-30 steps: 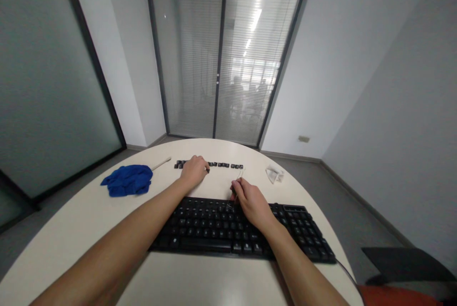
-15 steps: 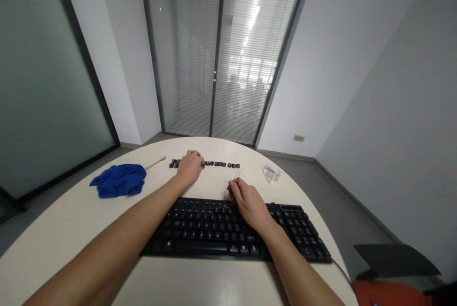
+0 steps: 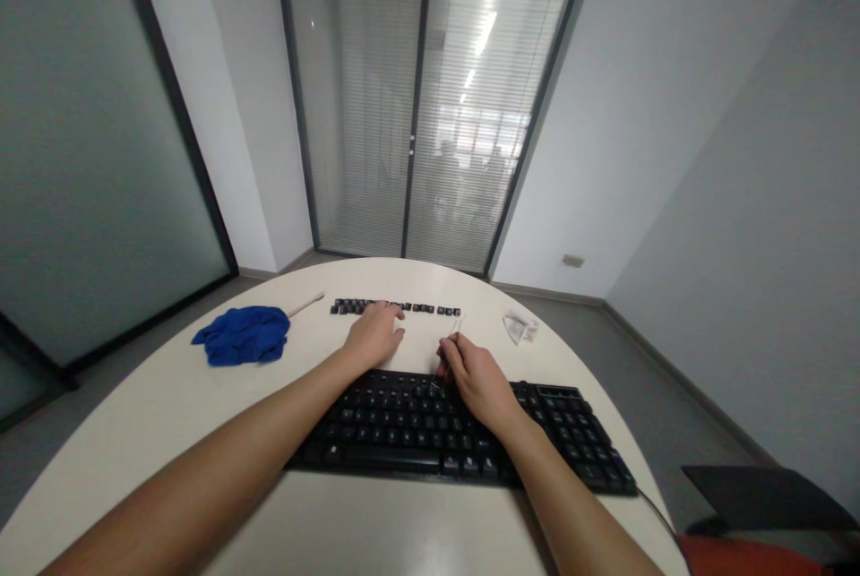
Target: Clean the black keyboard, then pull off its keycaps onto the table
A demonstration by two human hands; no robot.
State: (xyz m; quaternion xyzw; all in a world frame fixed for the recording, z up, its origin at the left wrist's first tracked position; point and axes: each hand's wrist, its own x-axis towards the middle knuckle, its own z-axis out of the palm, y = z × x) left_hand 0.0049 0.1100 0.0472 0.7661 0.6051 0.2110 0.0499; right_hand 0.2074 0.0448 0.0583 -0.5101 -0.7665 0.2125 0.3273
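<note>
A black keyboard (image 3: pixel 409 442) lies across the table below both hands. My left hand (image 3: pixel 376 334) is between the keyboard and a row of loose black keycaps (image 3: pixel 349 305), its thumb and fingers apart and nothing visible in it. Over the keyboard's upper edge, my right hand (image 3: pixel 474 374) pinches a thin wire tool (image 3: pixel 460 323), whose light tips point away towards the keycaps. The fingers hide the tool's middle. Some keys near the right fingertips look missing, though the hand covers part of that area.
On the white table (image 3: pixel 322 527), a blue cloth (image 3: pixel 245 336) and a light-handled brush (image 3: pixel 306 303) lie at the left. Small white packets (image 3: pixel 520 328) lie at the right. A cable (image 3: pixel 662 518) leaves the keyboard's right corner, near a red and black chair (image 3: pixel 745 554).
My left hand has drawn back from the keycap row towards the keyboard, and its fingers have spread. My right hand keeps its pinch on the tool. The view has shifted slightly.
</note>
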